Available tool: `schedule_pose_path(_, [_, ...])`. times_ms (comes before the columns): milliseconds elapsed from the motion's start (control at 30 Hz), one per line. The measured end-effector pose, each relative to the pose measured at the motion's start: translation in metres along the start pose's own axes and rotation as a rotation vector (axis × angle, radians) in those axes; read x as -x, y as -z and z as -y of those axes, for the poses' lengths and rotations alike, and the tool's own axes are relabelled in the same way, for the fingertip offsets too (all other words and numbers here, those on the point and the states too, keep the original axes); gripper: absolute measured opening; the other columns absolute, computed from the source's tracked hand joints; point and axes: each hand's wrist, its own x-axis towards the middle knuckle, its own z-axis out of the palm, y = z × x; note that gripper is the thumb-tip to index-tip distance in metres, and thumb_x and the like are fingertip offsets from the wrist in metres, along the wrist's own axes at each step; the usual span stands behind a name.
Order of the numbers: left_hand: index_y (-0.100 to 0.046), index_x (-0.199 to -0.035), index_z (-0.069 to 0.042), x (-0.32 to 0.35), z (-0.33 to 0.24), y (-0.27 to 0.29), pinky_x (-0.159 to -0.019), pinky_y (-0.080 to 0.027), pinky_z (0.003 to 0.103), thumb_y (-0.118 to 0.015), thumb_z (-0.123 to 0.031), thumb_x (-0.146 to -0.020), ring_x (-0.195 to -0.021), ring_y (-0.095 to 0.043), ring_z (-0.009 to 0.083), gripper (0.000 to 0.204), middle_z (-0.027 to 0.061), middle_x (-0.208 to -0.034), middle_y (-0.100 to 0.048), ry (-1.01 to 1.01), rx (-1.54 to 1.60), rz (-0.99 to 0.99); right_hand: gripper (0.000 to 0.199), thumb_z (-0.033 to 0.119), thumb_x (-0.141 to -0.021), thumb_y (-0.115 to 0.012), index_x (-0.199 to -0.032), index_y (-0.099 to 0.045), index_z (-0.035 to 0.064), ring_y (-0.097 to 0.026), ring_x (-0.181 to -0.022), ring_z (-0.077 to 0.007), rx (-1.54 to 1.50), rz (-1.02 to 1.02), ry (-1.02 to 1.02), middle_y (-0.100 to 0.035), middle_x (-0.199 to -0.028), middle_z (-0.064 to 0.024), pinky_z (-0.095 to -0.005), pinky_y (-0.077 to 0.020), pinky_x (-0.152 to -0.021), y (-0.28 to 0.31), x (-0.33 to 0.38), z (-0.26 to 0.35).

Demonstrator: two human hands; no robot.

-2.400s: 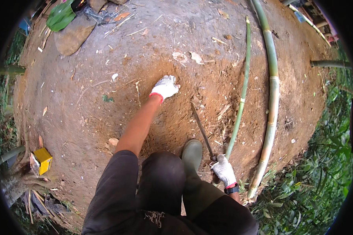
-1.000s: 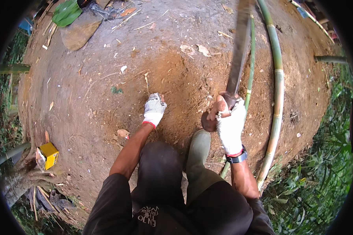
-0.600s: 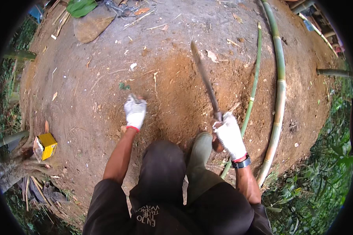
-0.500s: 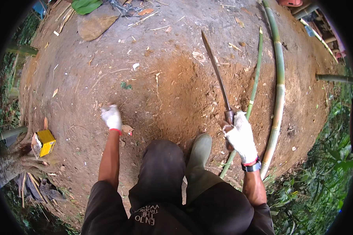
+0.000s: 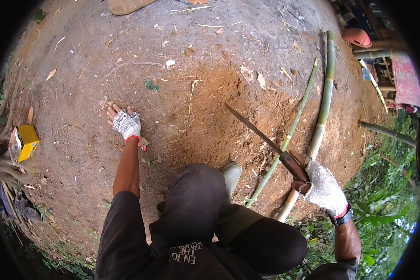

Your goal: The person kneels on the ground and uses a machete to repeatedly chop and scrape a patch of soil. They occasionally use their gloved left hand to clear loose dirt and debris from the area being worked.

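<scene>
Since a moment ago the long knife (image 5: 261, 137) has come down from its raised swing and now slants low over the reddish dug soil (image 5: 210, 116), its tip pointing toward the middle of the patch. I read that as one stroke ending, with the loosened earth the thing being worked.

My right hand (image 5: 323, 189) is clenched around the knife's dark handle, gloved fingers (image 5: 312, 173) wrapped fully closed, the grip sitting just over the thick bamboo pole (image 5: 323, 112). The thin green stalk (image 5: 289, 135) runs beside that pole and passes under the blade.

My left hand (image 5: 125, 123) has moved out to the left, away from the dug patch. It lies flat on the bare ground, bare fingertips spread and released from the fingerless glove, holding nothing. A yellow box (image 5: 24, 142) sits well apart at the left edge, and my green boot (image 5: 231, 173) is planted between the hands.
</scene>
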Motion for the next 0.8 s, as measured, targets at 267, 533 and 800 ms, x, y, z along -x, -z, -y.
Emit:
schedule_pose_path(267, [-0.034, -0.145, -0.002, -0.059, -0.022, -0.062, -0.117, -0.012, 0.051, -0.046, -0.037, -0.093, -0.144, -0.021, 0.0341, 0.064, 0.0183, -0.152, -0.030, -0.035, 0.043, -0.021, 0.060, 0.001, -0.070, -0.051, -0.129, -0.054, -0.0018, -0.042, -0.052, -0.0090, 0.036, -0.260, -0.104, -0.064, -0.077, -0.0031, -0.0236, -0.0358, -0.048, 0.010, -0.073, 0.077])
schedule_pose_path(533, [-0.036, -0.144, -0.001, -0.080, -0.052, -0.129, -0.116, -0.013, 0.052, -0.047, -0.037, -0.092, -0.142, -0.023, 0.0368, 0.064, 0.0217, -0.151, -0.031, -0.050, 0.121, 0.036, 0.029, 0.025, -0.086, -0.063, -0.111, -0.067, 0.0100, -0.065, -0.068, -0.0156, 0.715, -0.031, 0.120, -0.069, -0.089, -0.0108, -0.0330, -0.0540, -0.060, -0.068, -0.328, 0.016])
schedule_pose_path(800, [-0.038, -0.144, -0.004, -0.082, -0.047, -0.127, -0.116, -0.012, 0.052, -0.045, -0.038, -0.091, -0.143, -0.022, 0.0364, 0.063, 0.0217, -0.151, -0.030, -0.051, 0.109, -0.023, 0.018, 0.014, -0.068, -0.068, -0.080, -0.060, 0.0028, -0.061, -0.071, -0.0327, 0.751, -0.325, 0.128, -0.060, -0.074, -0.0144, -0.0440, -0.0482, -0.061, -0.147, -0.312, -0.004])
